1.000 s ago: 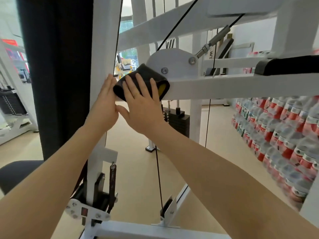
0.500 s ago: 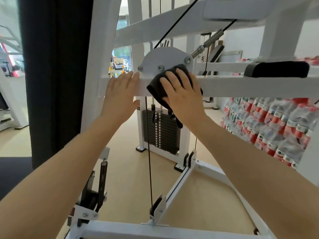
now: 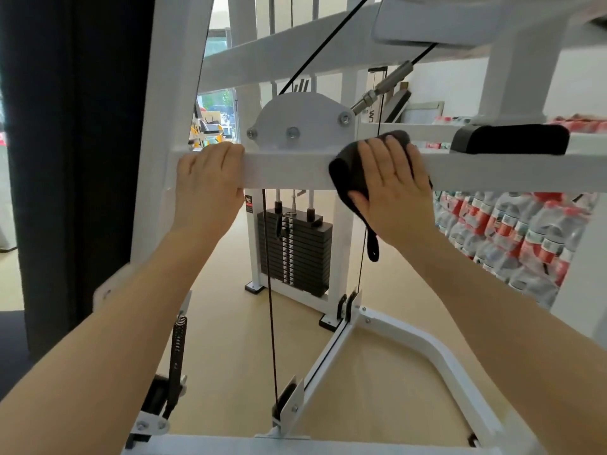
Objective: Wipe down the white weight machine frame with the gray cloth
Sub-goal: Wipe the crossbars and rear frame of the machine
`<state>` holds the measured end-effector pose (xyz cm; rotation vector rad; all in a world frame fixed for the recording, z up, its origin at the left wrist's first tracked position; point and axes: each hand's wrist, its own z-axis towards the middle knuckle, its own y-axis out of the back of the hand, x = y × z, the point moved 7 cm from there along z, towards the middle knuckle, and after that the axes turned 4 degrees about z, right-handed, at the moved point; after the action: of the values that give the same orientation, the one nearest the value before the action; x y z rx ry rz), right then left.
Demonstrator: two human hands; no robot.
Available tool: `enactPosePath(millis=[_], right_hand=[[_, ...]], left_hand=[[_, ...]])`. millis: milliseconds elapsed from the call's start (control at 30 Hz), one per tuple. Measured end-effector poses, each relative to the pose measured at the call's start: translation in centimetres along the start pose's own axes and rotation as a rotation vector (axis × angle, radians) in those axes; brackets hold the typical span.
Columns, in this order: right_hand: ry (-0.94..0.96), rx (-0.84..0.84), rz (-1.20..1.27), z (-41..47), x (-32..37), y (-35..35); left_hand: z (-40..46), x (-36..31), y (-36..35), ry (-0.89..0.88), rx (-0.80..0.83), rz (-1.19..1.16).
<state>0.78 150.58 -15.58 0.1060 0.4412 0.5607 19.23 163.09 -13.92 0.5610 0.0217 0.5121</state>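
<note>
As right hand [image 3: 395, 188] presses cloth [image 3: 345, 178], frame [image 3: 289, 170]

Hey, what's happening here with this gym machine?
A person is cleaning a white weight machine. Their right hand presses a dark gray cloth flat against the horizontal white bar of the frame, just right of the rounded pulley plate. A loose end of the cloth dangles below the bar. Their left hand holds the same bar farther left, fingers curled over its top. The bar's stretch toward the black pad lies just beyond the cloth.
</note>
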Motion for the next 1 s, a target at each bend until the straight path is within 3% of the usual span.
enactPosePath(millis=[100,200,367,467,600,700,800,900,1000], right_hand=[[-0.114,0.048,-0.02,-1.3,-2.3,0.1],[-0.192,0.115,0.124,0.3,0.1,0.1],[-0.046,0.109,0.207,2.9,4.2,0.6],[-0.027,0.103,0.177,1.3,0.6,0.8],[-0.093,0.075,0.084,-2.1,-6.5,0.7],[-0.016,0.071,0.011,-4.0,-9.3,0.7],[-0.068,0.019,0.031,-4.7,-9.6,1.0],[-0.179,-0.001,0.223,-4.7,-8.0,0.7],[-0.086,0.039,0.229,-4.8,-7.2,0.0]], left_hand=[[0.0,-0.4,-0.4,0.046,0.04,-0.019],[-0.1,-2.0,-0.6,0.017,0.106,-0.08],[0.0,-5.5,0.8,-0.054,0.036,-0.138],[0.1,-7.8,1.5,-0.086,0.004,-0.184],[0.6,-11.9,0.7,-0.193,0.122,-0.246],[0.9,-14.0,-0.4,-0.211,0.158,-0.219],[1.2,-15.9,0.1,-0.266,0.102,-0.212],[1.2,-18.1,0.5,-0.345,0.033,-0.23],[0.8,-20.1,0.2,-0.366,0.037,-0.28]])
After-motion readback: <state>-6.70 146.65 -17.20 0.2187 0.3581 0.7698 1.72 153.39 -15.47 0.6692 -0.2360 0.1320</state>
